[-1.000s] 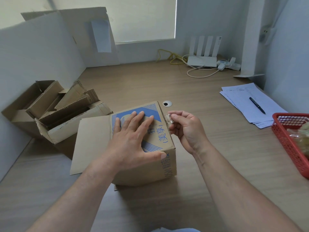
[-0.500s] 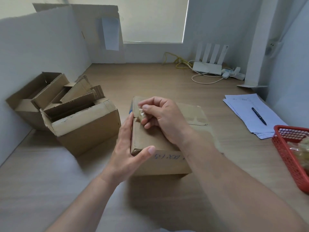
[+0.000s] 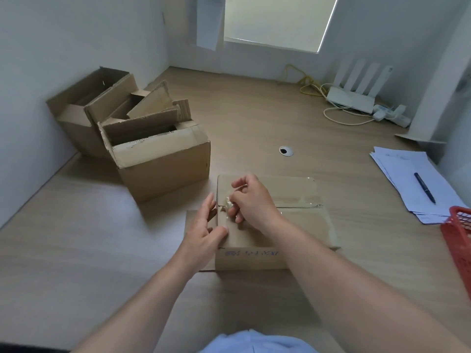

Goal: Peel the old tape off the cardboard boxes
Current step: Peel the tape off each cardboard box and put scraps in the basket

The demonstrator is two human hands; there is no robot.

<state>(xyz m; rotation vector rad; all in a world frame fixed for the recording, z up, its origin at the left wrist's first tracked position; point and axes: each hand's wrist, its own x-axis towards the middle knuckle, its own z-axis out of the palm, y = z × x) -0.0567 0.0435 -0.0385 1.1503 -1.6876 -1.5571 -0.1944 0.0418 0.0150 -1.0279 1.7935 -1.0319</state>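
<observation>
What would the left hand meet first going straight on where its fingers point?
Probably nothing: the left hand points away along the left edge of the taped box, over bare desk. It might clip the near corner of the open box; depth is unclear.

White router [image 3: 350, 99] by the wall; pen [image 3: 424, 187] on papers [image 3: 402, 169]; red basket [image 3: 458, 240] beside them.
</observation>
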